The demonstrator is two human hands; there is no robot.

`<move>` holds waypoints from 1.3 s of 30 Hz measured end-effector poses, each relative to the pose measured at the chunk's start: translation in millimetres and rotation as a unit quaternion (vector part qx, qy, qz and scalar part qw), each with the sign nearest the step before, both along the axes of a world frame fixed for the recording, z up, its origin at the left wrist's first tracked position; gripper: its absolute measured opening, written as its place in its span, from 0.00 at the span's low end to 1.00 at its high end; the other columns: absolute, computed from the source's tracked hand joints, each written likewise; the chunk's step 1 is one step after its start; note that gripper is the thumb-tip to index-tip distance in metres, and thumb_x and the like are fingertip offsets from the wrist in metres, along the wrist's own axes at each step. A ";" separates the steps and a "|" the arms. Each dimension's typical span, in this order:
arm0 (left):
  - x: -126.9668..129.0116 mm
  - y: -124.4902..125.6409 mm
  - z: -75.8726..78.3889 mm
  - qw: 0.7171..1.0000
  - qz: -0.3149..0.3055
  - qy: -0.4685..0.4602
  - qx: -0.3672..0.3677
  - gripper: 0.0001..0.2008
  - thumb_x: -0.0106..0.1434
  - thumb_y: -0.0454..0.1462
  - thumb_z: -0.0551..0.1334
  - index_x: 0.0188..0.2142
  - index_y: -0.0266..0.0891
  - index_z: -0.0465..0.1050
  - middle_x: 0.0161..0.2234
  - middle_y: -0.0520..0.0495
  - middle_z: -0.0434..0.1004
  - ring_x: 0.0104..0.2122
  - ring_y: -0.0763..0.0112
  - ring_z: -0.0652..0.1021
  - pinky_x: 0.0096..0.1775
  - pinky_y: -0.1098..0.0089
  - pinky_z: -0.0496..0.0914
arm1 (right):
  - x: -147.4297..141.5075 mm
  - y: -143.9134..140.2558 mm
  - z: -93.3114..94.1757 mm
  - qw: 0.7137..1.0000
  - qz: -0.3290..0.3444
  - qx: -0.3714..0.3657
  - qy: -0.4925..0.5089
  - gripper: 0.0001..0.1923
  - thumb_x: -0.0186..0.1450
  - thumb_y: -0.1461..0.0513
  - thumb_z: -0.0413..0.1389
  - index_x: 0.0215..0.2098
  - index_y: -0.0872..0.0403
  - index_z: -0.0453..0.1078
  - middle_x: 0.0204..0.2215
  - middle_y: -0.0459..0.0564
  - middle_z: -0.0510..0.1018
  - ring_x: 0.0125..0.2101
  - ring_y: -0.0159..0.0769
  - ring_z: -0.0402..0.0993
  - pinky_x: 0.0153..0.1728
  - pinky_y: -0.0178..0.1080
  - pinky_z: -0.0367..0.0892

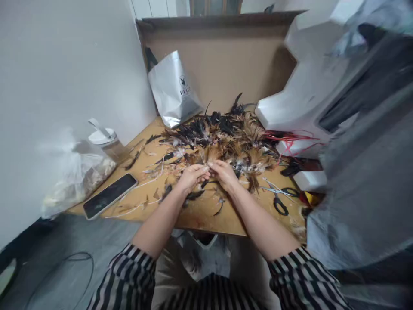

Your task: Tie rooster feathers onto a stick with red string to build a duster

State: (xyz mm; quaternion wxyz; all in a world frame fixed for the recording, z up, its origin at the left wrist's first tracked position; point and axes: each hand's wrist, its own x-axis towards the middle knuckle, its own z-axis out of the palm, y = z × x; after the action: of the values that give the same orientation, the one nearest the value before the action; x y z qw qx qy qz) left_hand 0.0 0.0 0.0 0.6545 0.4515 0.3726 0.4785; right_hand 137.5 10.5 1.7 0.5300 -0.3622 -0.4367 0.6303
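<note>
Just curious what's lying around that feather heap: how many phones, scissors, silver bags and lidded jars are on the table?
Phone: 1
Scissors: 1
Silver bag: 1
Lidded jar: 1
Total: 4

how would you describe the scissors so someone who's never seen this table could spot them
Start at the wooden table with the big pile of brown and black feathers. Look past the right hand toward the table's right edge. There lie the scissors, flat, with silver blades and black loop handles, the only metal tool among the feathers.
</note>
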 end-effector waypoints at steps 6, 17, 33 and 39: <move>5.0 -2.0 -1.7 0.999 0.020 0.039 0.004 0.12 0.48 0.42 0.67 0.27 0.33 0.73 0.23 0.47 0.75 0.21 0.77 0.74 0.24 0.78 0.66 | -2.2 -2.9 7.6 0.997 -0.070 0.014 -0.043 0.17 0.44 0.54 0.63 0.17 0.56 0.62 0.15 0.40 0.66 0.18 0.25 0.59 0.22 0.31 0.54; 2.3 3.6 -3.0 0.991 0.117 0.033 0.049 0.15 0.49 0.42 0.66 0.34 0.34 0.74 0.27 0.46 0.75 0.26 0.76 0.74 0.28 0.77 0.67 | -0.7 -5.9 12.2 0.994 -0.090 0.017 -0.062 0.18 0.43 0.53 0.63 0.17 0.56 0.62 0.12 0.38 0.63 0.16 0.24 0.53 0.20 0.31 0.50; -4.0 4.9 4.9 0.991 0.109 -0.017 0.082 0.15 0.50 0.39 0.65 0.37 0.36 0.72 0.20 0.53 0.69 0.19 0.81 0.67 0.21 0.79 0.59 | -0.6 -7.6 11.4 0.996 0.007 0.010 -0.091 0.16 0.46 0.54 0.63 0.22 0.56 0.65 0.13 0.39 0.64 0.15 0.23 0.54 0.19 0.31 0.48; -2.4 9.3 -1.1 0.995 0.089 -0.006 0.048 0.12 0.48 0.39 0.67 0.31 0.35 0.71 0.17 0.55 0.66 0.17 0.83 0.65 0.20 0.79 0.57 | 3.2 -4.3 7.1 0.992 0.019 0.017 -0.120 0.16 0.47 0.54 0.62 0.21 0.57 0.64 0.13 0.39 0.65 0.15 0.23 0.55 0.18 0.30 0.49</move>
State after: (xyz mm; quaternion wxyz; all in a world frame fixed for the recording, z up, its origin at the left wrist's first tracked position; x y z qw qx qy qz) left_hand -2.4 9.3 -1.1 0.5888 0.4448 0.3840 0.5549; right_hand 140.7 6.2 8.9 0.4675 -0.4179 -0.5146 0.5847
